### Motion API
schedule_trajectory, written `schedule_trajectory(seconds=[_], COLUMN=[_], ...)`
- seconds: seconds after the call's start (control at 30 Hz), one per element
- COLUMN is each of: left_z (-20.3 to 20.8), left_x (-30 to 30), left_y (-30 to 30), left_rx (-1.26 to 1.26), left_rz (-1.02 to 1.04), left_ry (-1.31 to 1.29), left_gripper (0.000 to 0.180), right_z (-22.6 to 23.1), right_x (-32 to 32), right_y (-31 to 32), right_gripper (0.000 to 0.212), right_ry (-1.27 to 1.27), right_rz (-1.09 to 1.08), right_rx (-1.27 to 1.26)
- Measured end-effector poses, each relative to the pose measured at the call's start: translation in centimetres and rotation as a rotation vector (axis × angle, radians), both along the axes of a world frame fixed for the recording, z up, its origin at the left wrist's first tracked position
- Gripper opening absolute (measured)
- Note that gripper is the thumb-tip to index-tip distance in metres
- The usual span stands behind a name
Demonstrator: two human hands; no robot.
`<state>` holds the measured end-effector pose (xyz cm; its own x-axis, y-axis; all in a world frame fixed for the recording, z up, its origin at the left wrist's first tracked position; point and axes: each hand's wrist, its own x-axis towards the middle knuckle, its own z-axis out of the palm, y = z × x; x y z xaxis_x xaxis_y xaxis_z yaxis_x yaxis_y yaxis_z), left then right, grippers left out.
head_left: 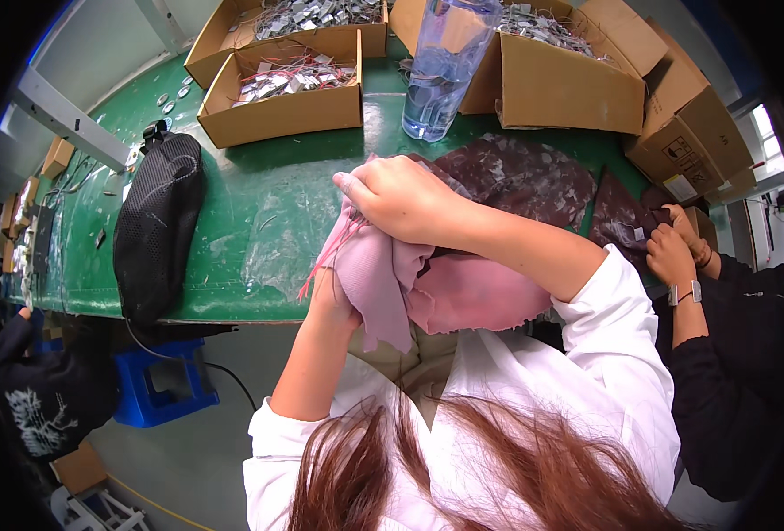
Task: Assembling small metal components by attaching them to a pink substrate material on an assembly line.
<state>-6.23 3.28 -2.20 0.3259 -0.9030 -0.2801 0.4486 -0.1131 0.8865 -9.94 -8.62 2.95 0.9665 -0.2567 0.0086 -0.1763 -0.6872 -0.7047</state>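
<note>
My right hand [402,196] is closed over the top of a pink cloth [370,270], thumb pointing left. The cloth hangs in folds with frayed threads along its left side. Beneath it is my left hand [332,296], partly covered, its fingers hidden by the folds. Whether anything is wrapped inside the cloth cannot be seen. More pink fabric [485,296] with a ragged edge spreads over my lap at the table edge. Just beyond my right forearm lies a dark maroon cloth [525,177] with whitish smudges.
On the green table [277,195] stand open cardboard boxes [285,111] of small metal parts with wires and a clear bottle [445,71] of liquid. A black mesh bag [160,221] lies left. At right, a co-worker's hands [675,248] hold dark cloth. A blue stool [162,385] stands below.
</note>
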Motion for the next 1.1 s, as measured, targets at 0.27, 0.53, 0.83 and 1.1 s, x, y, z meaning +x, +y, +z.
schedule_trajectory(seconds=[0.27,0.53,0.83,1.1], left_z=[-1.0,-1.9,-0.9,-1.0], left_x=[0.0,-0.8,-1.0,-0.8], left_y=[-0.7,-1.0,0.4,0.3], left_rx=[-0.311,-0.406,-0.307,-0.292], left_rz=[0.056,0.161,0.301,0.277], left_ry=[-1.153,-0.042,0.326,0.472], left_gripper=[0.027,0.027,0.032,0.035], right_z=[-0.6,0.0,1.4,3.9], right_x=[0.6,0.9,1.1,0.2], right_y=[0.0,-0.8,-3.7,-6.0], right_gripper=[0.037,0.039,0.039,0.038], right_ry=[-0.063,-0.082,-0.177,-0.295], right_rz=[0.065,0.014,-0.059,-0.154], right_rx=[0.011,0.081,-0.037,-0.025])
